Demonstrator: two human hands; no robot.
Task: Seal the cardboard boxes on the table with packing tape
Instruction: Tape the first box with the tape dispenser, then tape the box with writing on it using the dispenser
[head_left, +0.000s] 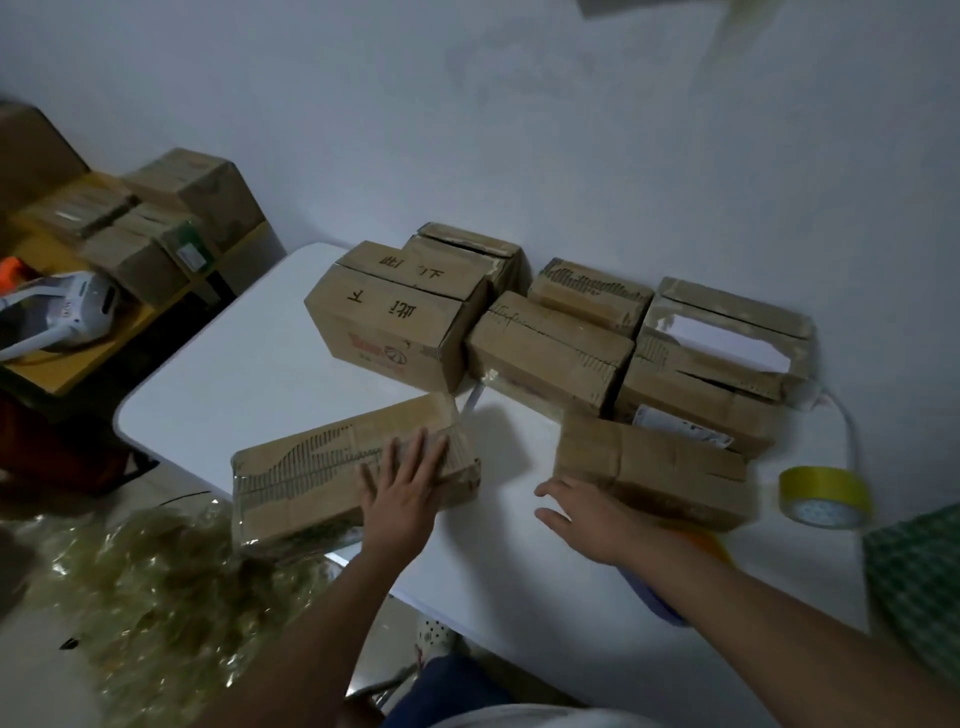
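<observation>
A taped cardboard box (322, 467) lies at the front left of the white table (249, 364). My left hand (405, 488) rests flat on its right end, fingers straight. A second box (670, 462) sits front right; my right hand (587, 514) touches its near left corner with relaxed fingers. A yellow roll of packing tape (826, 496) stands to the right of that box. Several more boxes are grouped at the back: a large one with writing (384, 322), a middle one (545, 353), and one with a white label (727, 332).
A heap of crumpled clear tape and film (156, 597) lies on the floor to the left. More boxes (171, 218) and a white device (57, 312) sit on a yellow stand at far left. A green checked cloth (919, 587) is at the right edge.
</observation>
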